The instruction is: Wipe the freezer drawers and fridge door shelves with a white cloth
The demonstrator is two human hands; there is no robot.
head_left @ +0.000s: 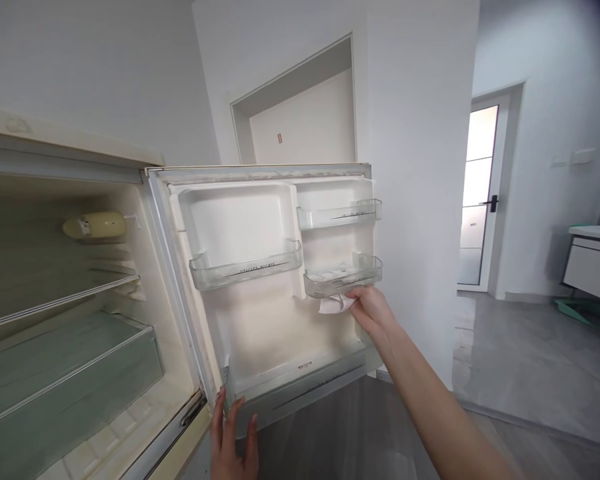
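Note:
A fridge door (pixel 280 333) stands wide open, its inner side facing me. My right hand (pixel 373 310) pinches a white tissue or cloth (pixel 336 305) just under the lower right door shelf (pixel 344 280), a clear plastic bin. Whether the cloth touches the shelf's underside I cannot tell. My left hand (pixel 233 440) is low in view with its fingers spread, close to the left end of the clear bottom door bin (pixel 300 393). No object shows in it. Two more clear bins, an upper left shelf (pixel 247 267) and an upper right shelf (pixel 340 215), sit on the door.
At left is the fridge interior with a glass shelf (pixel 60 300), a greenish drawer (pixel 80 380) and a yellowish lamp cover (pixel 95 225). A wall (pixel 420 167) stands behind the door. Farther right are a glazed door (pixel 480 193), a cabinet (pixel 595 267) and a green dustpan (pixel 575 310).

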